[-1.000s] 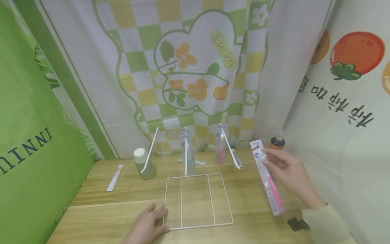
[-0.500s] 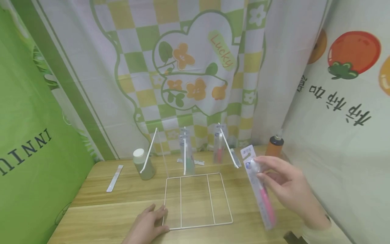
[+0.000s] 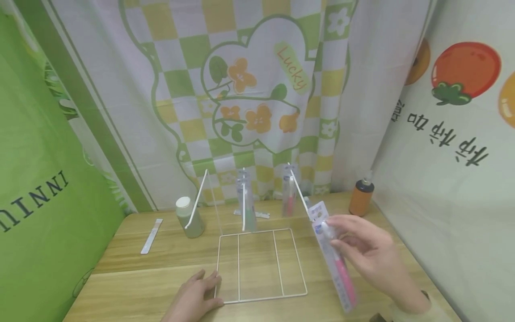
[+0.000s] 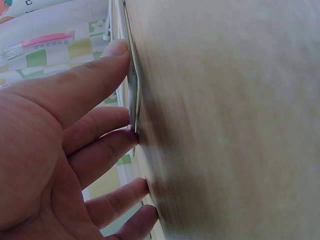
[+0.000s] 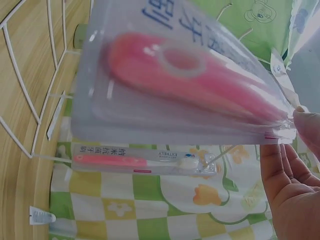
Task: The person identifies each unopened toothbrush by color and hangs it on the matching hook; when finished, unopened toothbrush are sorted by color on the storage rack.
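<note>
An orange bottle (image 3: 361, 197) and green bottle (image 3: 188, 217) stand on the wooden table (image 3: 132, 277).

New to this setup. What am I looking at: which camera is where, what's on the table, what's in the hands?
No robot: a person wears three cameras. The head view looks down at a wooden table; each wrist view shows that hand close up.

On the table stands a white wire display rack with packaged toothbrushes hanging on its pegs, beside a green bottle with a white cap, an orange bottle with a dark cap and a flat white strip.

The left hand presses flat on the rack's base. The right hand pinches a clear blister pack holding a pink toothbrush, its top near the rack's right peg.
</note>
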The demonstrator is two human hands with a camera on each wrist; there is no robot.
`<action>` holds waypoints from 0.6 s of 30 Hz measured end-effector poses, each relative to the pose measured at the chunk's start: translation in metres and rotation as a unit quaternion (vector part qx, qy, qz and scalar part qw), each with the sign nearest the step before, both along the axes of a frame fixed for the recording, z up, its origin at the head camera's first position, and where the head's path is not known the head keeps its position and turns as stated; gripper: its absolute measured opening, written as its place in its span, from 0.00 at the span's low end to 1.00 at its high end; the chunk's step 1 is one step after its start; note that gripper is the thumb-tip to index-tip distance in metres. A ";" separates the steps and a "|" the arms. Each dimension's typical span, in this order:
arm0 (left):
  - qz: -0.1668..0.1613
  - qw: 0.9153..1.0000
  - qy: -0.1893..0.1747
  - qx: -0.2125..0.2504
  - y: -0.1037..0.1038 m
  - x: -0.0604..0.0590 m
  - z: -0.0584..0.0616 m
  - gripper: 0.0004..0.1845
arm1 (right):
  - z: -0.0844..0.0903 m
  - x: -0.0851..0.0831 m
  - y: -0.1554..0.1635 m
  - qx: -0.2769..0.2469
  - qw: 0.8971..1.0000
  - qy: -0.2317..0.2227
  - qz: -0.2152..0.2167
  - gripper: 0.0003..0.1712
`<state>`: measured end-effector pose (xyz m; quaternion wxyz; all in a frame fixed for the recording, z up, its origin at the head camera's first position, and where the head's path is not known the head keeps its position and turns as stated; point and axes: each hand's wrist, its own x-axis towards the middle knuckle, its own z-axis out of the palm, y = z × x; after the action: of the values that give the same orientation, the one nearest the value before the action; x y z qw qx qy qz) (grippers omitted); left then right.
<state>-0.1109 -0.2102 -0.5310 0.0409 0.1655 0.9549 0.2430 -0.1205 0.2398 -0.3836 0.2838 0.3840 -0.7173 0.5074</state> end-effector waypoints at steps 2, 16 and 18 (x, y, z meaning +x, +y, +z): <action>0.000 1.000 0.002 0.001 0.000 0.000 0.000 0.37 | -0.001 -0.001 -0.001 -0.003 1.000 0.004 0.004 0.34; 0.003 1.000 0.002 0.000 0.000 0.000 0.000 0.38 | -0.013 -0.013 -0.017 -0.029 0.998 0.053 -0.019 0.23; 0.004 1.000 0.000 0.000 0.000 -0.001 0.000 0.38 | -0.015 -0.015 -0.019 -0.030 0.998 0.055 -0.026 0.22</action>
<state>-0.1115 -0.2103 -0.5309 0.0403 0.1612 0.9556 0.2434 -0.1358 0.2206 -0.3987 0.3475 0.3841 -0.6945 0.4994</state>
